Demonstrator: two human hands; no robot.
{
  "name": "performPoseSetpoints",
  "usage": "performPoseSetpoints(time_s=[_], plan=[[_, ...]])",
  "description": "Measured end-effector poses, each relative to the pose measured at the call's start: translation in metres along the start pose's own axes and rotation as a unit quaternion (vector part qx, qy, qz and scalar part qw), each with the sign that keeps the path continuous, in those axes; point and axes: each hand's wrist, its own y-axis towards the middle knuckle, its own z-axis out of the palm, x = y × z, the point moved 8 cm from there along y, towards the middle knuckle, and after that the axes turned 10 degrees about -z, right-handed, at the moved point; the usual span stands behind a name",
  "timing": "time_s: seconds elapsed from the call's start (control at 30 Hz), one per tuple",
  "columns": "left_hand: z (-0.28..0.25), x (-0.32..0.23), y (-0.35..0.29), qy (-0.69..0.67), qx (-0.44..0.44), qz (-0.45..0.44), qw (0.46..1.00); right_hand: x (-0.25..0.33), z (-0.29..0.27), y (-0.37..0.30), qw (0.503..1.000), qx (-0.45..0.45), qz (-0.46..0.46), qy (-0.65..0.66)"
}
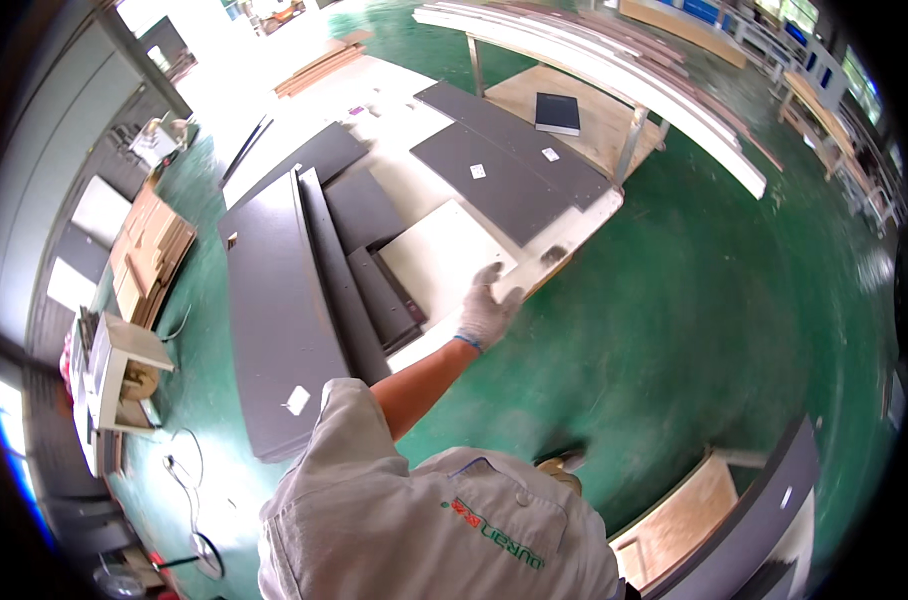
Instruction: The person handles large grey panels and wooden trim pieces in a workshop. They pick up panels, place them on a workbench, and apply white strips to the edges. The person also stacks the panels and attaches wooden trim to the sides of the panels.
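Observation:
My left hand (487, 312), in a white glove with a blue cuff, reaches out over the near edge of a low work table (589, 222). Its fingers are apart and nothing shows in them. Closest to it lies a white square panel (444, 262); whether the fingertips touch it I cannot tell. Left of that are narrow dark grey boards (386, 300) and a large dark grey panel (274, 310) with a white label. Beyond the hand, more flat grey panels (494, 180) carry small white labels. My right hand is out of view.
At the far right a rack (629, 145) bears long white boards (594, 75), with a dark book-like object (558, 113) on its lower shelf. Stacked wooden boards (149, 250) and a cabinet (124, 360) stand left. Behind, lower right, is a dark panel (744, 520). The floor (694, 330) is green.

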Motion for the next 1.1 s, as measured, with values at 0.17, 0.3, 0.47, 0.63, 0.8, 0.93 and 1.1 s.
performPoseSetpoints(time_s=[0.17,0.3,0.47,0.63,0.8,0.93,1.1], plan=[[0.197,-0.004,0.052,0.112,0.131,-0.019,0.985,0.141,-0.023,0.128,1.000,0.010,0.005,-0.026],[0.337,0.139,0.024,0.343,0.314,-0.112,0.878,0.319,-0.054,0.238,0.997,0.023,-0.035,-0.069],[0.351,0.147,-0.036,0.403,0.374,-0.351,0.758,0.584,-0.040,0.388,0.971,0.027,-0.184,-0.151],[0.336,0.154,0.038,0.434,0.291,-0.490,0.698,0.846,0.075,0.527,0.853,0.041,-0.419,-0.308],[0.547,0.100,0.202,0.425,0.289,-0.378,0.770,0.942,0.177,0.634,0.848,0.164,-0.416,-0.284],[0.778,-0.113,0.375,0.227,0.255,-0.166,0.925,0.981,0.219,0.650,0.910,0.309,-0.193,-0.198],[0.895,-0.249,0.500,-0.178,0.136,-0.178,0.958,1.067,0.190,0.767,0.939,0.261,-0.111,-0.195]])
